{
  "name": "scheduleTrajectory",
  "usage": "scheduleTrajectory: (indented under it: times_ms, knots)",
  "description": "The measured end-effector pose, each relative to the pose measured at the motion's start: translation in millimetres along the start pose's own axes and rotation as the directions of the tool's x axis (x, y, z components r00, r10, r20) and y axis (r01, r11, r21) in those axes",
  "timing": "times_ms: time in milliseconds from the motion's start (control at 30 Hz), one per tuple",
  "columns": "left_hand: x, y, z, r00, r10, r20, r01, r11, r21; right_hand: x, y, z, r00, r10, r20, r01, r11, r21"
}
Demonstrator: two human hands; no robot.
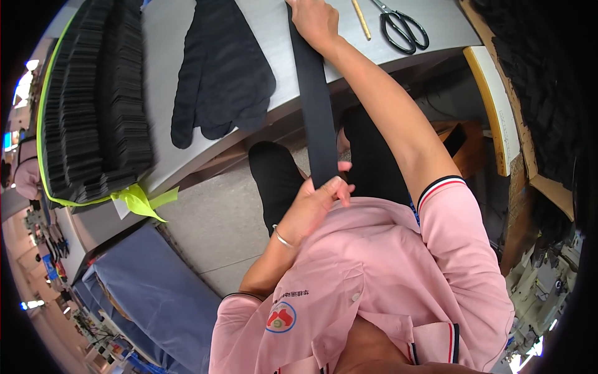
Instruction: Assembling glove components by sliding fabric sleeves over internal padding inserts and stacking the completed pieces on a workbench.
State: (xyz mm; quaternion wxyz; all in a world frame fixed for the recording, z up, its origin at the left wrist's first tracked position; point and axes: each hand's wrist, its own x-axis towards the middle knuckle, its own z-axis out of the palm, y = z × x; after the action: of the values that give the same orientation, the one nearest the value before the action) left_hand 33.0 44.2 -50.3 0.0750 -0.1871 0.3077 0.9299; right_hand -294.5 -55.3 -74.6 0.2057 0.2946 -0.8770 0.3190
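Two hands on one long dark strap (314, 106), and you've got it stretched tight between them. Nearest you, your left hand (314, 202) sits close to your chest, grip closed on the strap's near end, thumb and fingers curled round it just above the pink shirt, a thin bangle (281, 237) on that wrist. From there the strap runs straight up over the gap past the edge and onto the grey surface (162, 56), where your right hand (314, 22) presses down on its far part, arm fully reached out; whether those fingers pinch it or only pin it flat I cannot tell, the hand covers that spot. Watch the near end: if the left grip loosens, I'd judge the strap will sag into the gap and slide off the edge. Pull too hard the other way and it could drag out from under the right palm and skew. Left of the strap lies a dark glove-shaped piece of fabric (221, 71), apart from it for now; a sideways sweep could catch it. Just beyond your right hand sit black scissors (403, 28) and a thin yellowish stick (361, 19), near enough that a jerk of the wrist could knock them. Far left, a tall stack of dark pieces (99, 100) bound with a yellow-green ribbon (140, 201) stands well clear.
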Motion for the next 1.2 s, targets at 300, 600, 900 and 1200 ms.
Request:
scheduleTrajectory:
  times_ms: [300, 600, 900, 1200]
  knots:
    - [-2, 19, -5, 0.992, 0.088, -0.091, -0.085, 0.996, 0.037, -4, 0, 8, 0.999, 0.021, -0.05, -0.024, 0.998, -0.06]
    - [-55, 23, -22, 0.97, 0.134, -0.202, -0.106, 0.984, 0.14, -5, -4, 12, 0.994, 0.087, -0.06, -0.088, 0.996, -0.017]
    - [-70, 11, -30, 0.954, 0.192, -0.231, -0.181, 0.981, 0.068, -5, -7, 7, 0.989, 0.148, -0.031, -0.15, 0.986, -0.067]
    - [-63, 7, -33, 0.819, 0.308, -0.483, -0.256, 0.951, 0.172, -1, -8, 6, 0.986, 0.141, -0.091, -0.144, 0.989, -0.032]
